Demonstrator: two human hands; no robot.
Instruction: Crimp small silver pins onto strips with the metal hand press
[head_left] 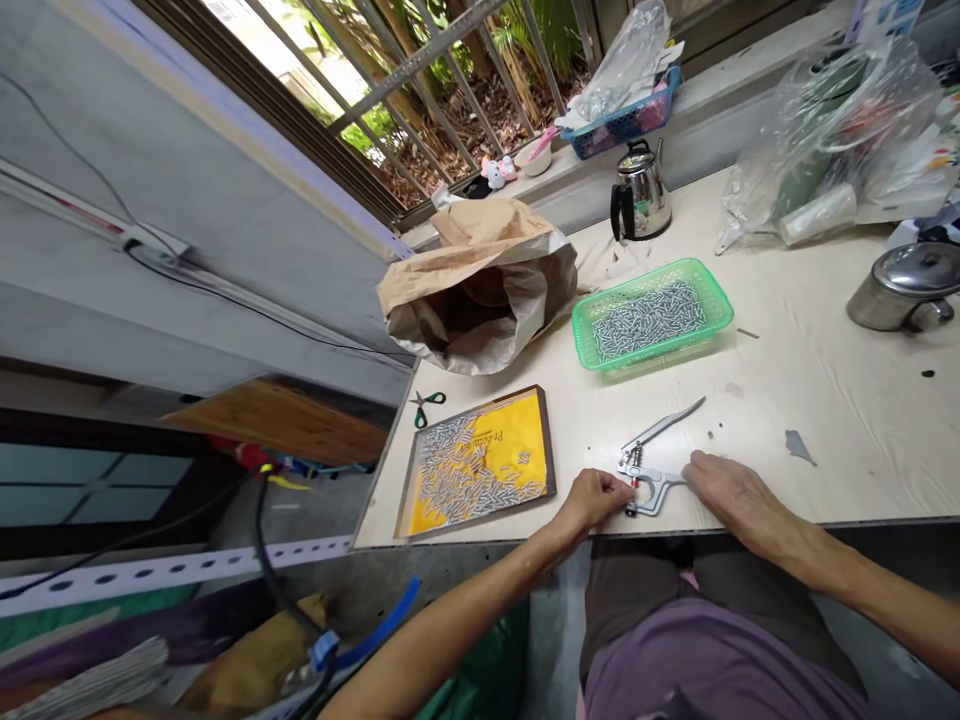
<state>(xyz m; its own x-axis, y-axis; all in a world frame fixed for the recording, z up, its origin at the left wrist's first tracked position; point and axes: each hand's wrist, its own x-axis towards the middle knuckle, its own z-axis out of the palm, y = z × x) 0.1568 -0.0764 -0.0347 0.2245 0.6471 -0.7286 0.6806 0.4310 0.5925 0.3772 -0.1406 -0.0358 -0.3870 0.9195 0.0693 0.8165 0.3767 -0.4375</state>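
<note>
Here the left hand [596, 497] is seen curled shut, its fingertips pinched at the jaw end of a metal hand press [649, 470]; whether a small part is held between them cannot be told. The right hand [726, 485] is laid flat and loosely open on the lower handle of the same press, which rests on the pale table [825, 400] close to its near edge, with the upper handle raised and angled away toward the far right. Just to the left of the left hand, a shallow tray with a yellow liner [480, 462] is found, scattered with small metal pieces. Beyond the press, a green plastic basket [651, 314] is filled with similar metal pieces. Behind the tray an open brown paper sack [480, 285] is slumped, and small green-handled scissors [426, 405] lie by the table's left edge.
</note>
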